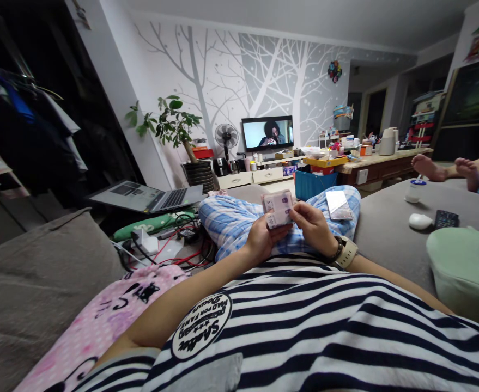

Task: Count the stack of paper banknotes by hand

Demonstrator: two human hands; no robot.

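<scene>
Above my lap is a stack of purple-pink banknotes, with a numeral 5 and a portrait showing on the face. My left hand grips the stack from below and its left side. At the right edge of the notes, my right hand has thumb and fingers pinched on the stack; a watch is on that wrist. How many notes lie between the fingers is hidden. A smartphone rests on my right thigh, over blue-and-white checked trousers.
To the left stands an open laptop above tangled cables. On the grey sofa to the right are a white mouse, a small lidded cup and a green neck pillow. Another person's bare feet lie beyond them.
</scene>
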